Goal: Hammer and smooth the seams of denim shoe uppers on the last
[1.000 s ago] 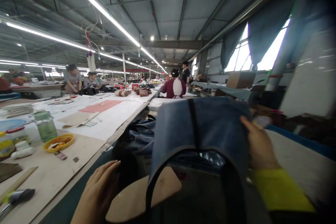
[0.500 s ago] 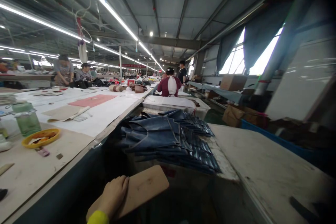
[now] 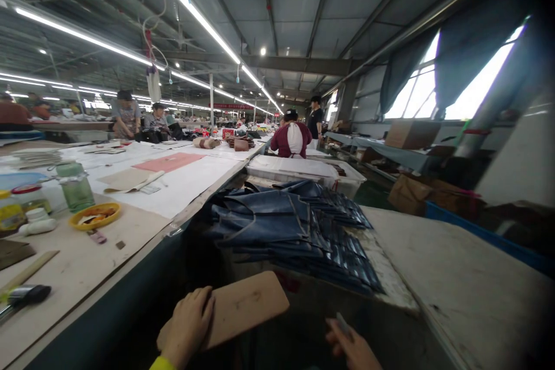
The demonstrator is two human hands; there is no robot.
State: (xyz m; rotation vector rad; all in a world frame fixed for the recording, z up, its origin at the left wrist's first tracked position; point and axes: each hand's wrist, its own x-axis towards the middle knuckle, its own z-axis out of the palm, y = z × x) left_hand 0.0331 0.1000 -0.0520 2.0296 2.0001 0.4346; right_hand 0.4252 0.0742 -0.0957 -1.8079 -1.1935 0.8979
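My left hand is closed over the near end of a flat tan board with rounded corners, which looks like leather or fibreboard and has dark smudges. The board slants up to the right. At lower right, my right hand has its fingers closed on a small grey, thin piece; its kind is too small to make out. Between the hands is a dark gap. Just beyond them lies a pile of dark blue flat pieces with straps or seams, touched by neither hand.
On the left table are a yellow dish, a green bottle, a black-headed brush and jars. A pale board surface lies right. Ahead, a person in maroon sits past a white bin.
My right hand has come into view at lower right with the small grey piece. The view has turned left, showing more of the left table. My left hand still grips the board.
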